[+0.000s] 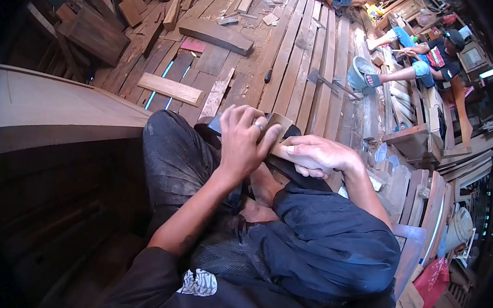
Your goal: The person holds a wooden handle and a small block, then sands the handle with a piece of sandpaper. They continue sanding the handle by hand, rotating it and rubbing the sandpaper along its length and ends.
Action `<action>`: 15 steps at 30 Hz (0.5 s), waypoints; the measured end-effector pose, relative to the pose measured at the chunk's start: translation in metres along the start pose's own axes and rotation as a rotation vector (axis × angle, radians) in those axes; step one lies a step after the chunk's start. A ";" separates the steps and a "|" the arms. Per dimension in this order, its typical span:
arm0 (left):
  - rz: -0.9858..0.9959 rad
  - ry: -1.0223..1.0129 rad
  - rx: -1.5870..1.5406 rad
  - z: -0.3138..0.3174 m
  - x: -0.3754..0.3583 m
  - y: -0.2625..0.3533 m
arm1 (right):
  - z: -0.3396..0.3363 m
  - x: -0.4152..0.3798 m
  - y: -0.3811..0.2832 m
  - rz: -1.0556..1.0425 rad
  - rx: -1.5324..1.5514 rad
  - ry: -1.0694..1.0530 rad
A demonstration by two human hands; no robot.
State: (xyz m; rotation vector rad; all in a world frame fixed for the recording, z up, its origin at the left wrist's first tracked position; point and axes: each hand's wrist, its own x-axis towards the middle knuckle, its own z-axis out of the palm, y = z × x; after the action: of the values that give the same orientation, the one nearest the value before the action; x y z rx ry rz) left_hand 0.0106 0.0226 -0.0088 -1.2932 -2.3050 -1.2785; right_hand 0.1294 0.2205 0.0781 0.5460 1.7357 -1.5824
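Left hand [242, 139] is clamping a wood block [279, 124] over the knee; right hand [317, 155] is gripping its pale end at 3 o'clock. Risk: block slipping, fingers getting pinched.

wood piece [283, 150] on lap, between hands

The person wears a dark top with short sleeves, so both arms are bare from above the elbow down. The top [204, 298] has a white printed patch with letters on it, low on the front. The trousers [178, 161] are dark grey and look dusty and worn. A dark blue cloth [325, 243] with many folds covers one leg. The left hand [244, 140] has a shiny silver ring [258, 126] on one finger. The right hand [317, 155] is bare.
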 end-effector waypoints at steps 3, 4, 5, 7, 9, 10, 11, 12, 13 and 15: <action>-0.124 0.090 0.102 0.002 0.010 -0.034 | 0.000 -0.003 -0.002 -0.008 -0.006 0.037; -0.165 0.109 0.165 -0.002 0.013 -0.053 | -0.003 -0.002 -0.001 -0.016 -0.014 0.037; -0.205 0.085 0.224 -0.007 0.016 -0.073 | -0.003 0.000 0.001 -0.027 -0.018 0.036; -0.209 0.084 0.194 -0.018 0.017 -0.073 | -0.001 -0.003 -0.006 -0.002 -0.005 0.031; -0.115 0.060 0.214 -0.019 0.012 -0.050 | 0.000 -0.005 -0.008 0.036 -0.005 0.022; -0.066 0.049 0.138 -0.012 0.007 -0.036 | 0.000 -0.003 -0.004 0.017 -0.007 0.025; -0.015 0.032 0.085 -0.006 0.004 -0.021 | -0.001 0.000 0.001 0.001 -0.013 0.026; -0.001 0.019 0.055 -0.004 0.003 -0.010 | -0.002 0.002 0.004 -0.013 -0.024 0.028; 0.016 0.008 0.024 -0.004 0.005 -0.004 | -0.003 0.002 0.004 -0.016 -0.017 0.036; -0.062 0.067 0.091 0.000 0.008 -0.025 | -0.003 0.002 0.007 -0.027 0.015 0.055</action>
State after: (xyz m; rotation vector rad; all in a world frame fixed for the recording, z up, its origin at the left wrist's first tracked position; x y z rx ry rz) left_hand -0.0133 0.0213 -0.0186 -1.1408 -2.3443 -1.2010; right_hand 0.1326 0.2241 0.0723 0.5809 1.7795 -1.6142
